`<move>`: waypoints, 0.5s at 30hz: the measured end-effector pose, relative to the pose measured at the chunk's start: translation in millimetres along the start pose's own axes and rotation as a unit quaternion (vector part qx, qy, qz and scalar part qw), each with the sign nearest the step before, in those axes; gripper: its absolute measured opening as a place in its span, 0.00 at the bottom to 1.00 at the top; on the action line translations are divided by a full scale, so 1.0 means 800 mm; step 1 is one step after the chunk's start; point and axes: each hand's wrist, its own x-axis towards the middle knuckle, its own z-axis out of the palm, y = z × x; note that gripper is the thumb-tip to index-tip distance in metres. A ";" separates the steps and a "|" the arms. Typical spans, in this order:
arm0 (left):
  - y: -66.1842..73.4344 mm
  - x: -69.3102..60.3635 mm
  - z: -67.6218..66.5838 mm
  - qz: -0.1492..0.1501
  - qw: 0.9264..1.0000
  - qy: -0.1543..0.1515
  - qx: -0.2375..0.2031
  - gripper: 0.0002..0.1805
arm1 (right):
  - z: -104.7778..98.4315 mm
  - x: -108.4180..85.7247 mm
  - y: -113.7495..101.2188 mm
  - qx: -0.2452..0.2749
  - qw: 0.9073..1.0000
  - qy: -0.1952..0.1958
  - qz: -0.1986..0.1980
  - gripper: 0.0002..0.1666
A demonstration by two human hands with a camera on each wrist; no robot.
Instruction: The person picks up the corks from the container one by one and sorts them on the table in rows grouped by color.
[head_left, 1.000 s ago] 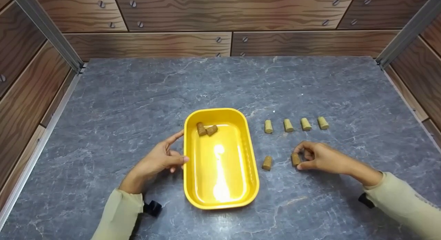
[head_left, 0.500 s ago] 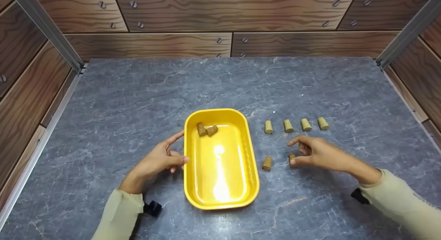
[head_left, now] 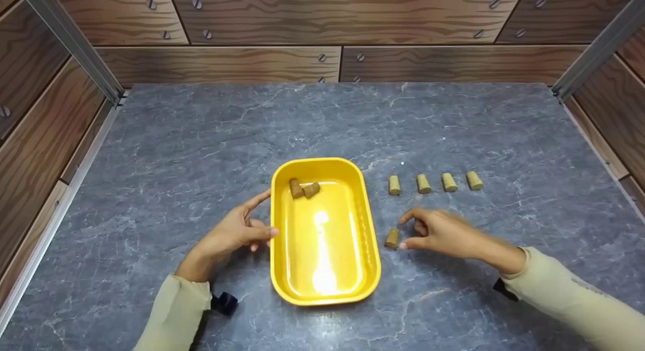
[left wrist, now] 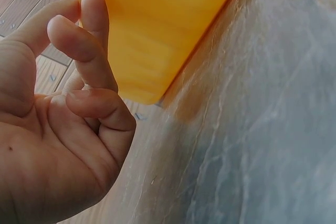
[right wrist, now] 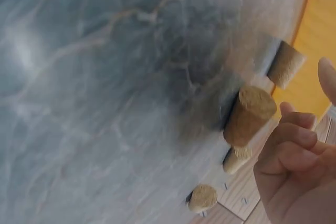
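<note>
A yellow tray [head_left: 322,270] lies on the grey marbled table, with two brown corks [head_left: 312,190] inside near its far end. My left hand [head_left: 234,235] holds its left side, thumb on the rim and index finger along the outer wall. My right hand [head_left: 438,233] hovers at a brown cork [head_left: 391,238] beside the tray's right wall; thumb and index finger are apart and grip nothing. A second brown cork [right wrist: 249,116] lies below the hand in the right wrist view, hidden by the hand in the head view.
Several paler corks [head_left: 423,184] lie in a row to the right of the tray, beyond my right hand. Wood-patterned panels [head_left: 332,16] wall the table at the back and sides.
My right hand has let go of the second brown cork and moved left to the one beside the tray. The left hand and tray have stayed put.
</note>
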 end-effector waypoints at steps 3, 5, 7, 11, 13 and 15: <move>0.000 0.000 0.000 -0.003 1.000 0.003 0.001 0.54 | 0.002 0.002 -0.003 -0.009 1.000 0.003 0.007 0.28; 0.000 0.000 0.000 -0.005 1.000 0.005 0.000 0.53 | 0.003 0.002 -0.005 -0.013 1.000 0.005 0.013 0.28; -0.001 0.000 0.001 -0.008 1.000 0.007 -0.004 0.53 | 0.004 0.004 -0.006 -0.020 1.000 0.004 0.020 0.28; -0.001 0.000 0.001 -0.009 1.000 0.010 -0.010 0.53 | 0.006 0.006 -0.009 -0.037 0.999 0.000 0.028 0.27; 0.000 -0.001 0.002 -0.011 1.000 0.012 -0.012 0.53 | 0.008 0.007 -0.010 -0.043 0.999 -0.002 0.028 0.27; 0.000 -0.001 0.002 -0.012 1.000 0.013 -0.012 0.53 | 0.009 0.007 -0.012 -0.050 0.998 -0.003 0.027 0.26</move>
